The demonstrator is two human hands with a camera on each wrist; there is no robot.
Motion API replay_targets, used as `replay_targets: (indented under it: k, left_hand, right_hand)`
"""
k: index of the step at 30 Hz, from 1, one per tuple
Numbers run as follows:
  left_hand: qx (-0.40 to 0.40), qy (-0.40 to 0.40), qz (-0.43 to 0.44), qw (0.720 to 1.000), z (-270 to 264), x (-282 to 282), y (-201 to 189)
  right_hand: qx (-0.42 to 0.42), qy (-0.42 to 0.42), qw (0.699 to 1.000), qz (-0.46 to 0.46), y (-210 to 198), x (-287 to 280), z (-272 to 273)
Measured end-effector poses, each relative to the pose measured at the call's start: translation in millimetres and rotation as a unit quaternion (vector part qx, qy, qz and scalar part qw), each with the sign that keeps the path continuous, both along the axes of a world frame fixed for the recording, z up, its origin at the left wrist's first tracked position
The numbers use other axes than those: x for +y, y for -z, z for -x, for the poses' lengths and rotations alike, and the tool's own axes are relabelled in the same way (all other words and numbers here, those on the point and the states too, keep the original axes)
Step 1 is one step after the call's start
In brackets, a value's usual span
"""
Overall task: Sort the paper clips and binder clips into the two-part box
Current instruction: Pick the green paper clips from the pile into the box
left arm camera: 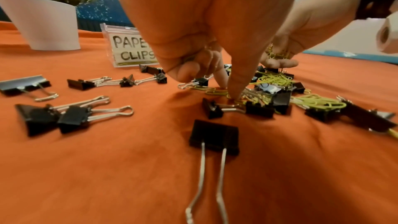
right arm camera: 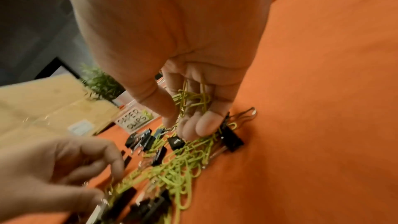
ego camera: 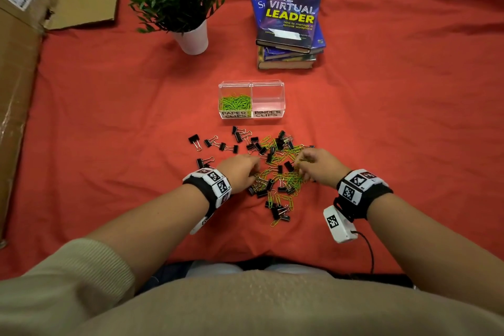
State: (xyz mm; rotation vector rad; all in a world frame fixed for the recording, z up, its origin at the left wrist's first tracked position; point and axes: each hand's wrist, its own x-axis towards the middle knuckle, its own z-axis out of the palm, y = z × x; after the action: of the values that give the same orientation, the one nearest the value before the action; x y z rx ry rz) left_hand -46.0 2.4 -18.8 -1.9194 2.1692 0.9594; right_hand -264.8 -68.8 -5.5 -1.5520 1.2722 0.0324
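**Step in hand.** Gathering paper clips out of the mixed pile. The right hand [right arm camera: 172,77] held a small bunch of green paper clips [right arm camera: 191,100] curled into its fingers, low over the far right part of the pile. The left hand [left arm camera: 206,28] reached down at the pile's left side, forefinger and thumb closing on a paper clip against the cloth; whether the clip was already pinched or only touched could not be told.

**Next move — judged.** Likely the bunch goes to the left compartment, marked PAPER CLIPS. That calls for a lift without dragging linked clips or binder clips along, and a release well inside the dividing wall.

**Task's things.**
- Two-part box [ego camera: 251,114] — clear plastic, set toward the worktop's middle, just beyond the pile. Left compartment partly filled with green paper clips; right compartment, marked BINDER CLIPS, appeared empty.
- Mixed pile [ego camera: 275,172] — between the box and the worktop's near edge; thin green wire clips tangled among black binder clips [ego camera: 210,142] with silver wire handles, several of these scattered loose on the pile's left.
- Worktop [ego camera: 395,117] — covered in red-orange cloth, slightly rumpled.
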Motion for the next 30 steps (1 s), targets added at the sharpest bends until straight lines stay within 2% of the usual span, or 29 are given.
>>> replay_targets:
  k: [3, 5, 8, 13, 17, 21, 26, 30]
  left_hand:
    - [-0.02, 0.006, 0.006, 1.0, 1.0, -0.5, 1.5]
    - [-0.028, 0.003, 0.0, 1.0, 2.6, -0.3, 2.4]
    - [-0.038, 0.002, -0.012, 0.999, 4.0, -0.3, 3.0]
    - [-0.068, 0.016, -0.027, 0.997, 6.9, 0.2, 3.0]
    - [-0.102, 0.046, -0.02, 0.994, 13.8, -1.0, 0.2]
    - [-0.072, 0.029, -0.027, 0.997, 9.8, 1.1, 0.0]
    - [0.077, -0.113, -0.033, 0.99, -11.4, 0.1, -6.0]
    - [0.142, -0.211, -0.028, 0.967, -27.0, -5.7, -17.2]
  right_hand:
    - [0.057, -0.135, 0.985, 0.09, -0.6, 2.0, 5.3]
    - [0.085, -0.197, 0.969, 0.12, -0.4, 3.7, 5.8]
    - [0.109, -0.246, 0.952, 0.142, 2.6, 7.3, 4.0]
    - [0.146, -0.268, 0.937, 0.17, 7.6, 15.1, 1.0]
    - [0.156, -0.269, 0.938, 0.152, 6.4, 14.7, -7.4]
    - [0.113, -0.197, 0.971, 0.077, -10.1, -0.6, -18.8]
    - [0.012, -0.106, 0.994, -0.033, -54.0, -37.8, -43.2]
    - [-0.087, -0.05, 0.994, -0.047, -83.7, -63.8, -78.5]
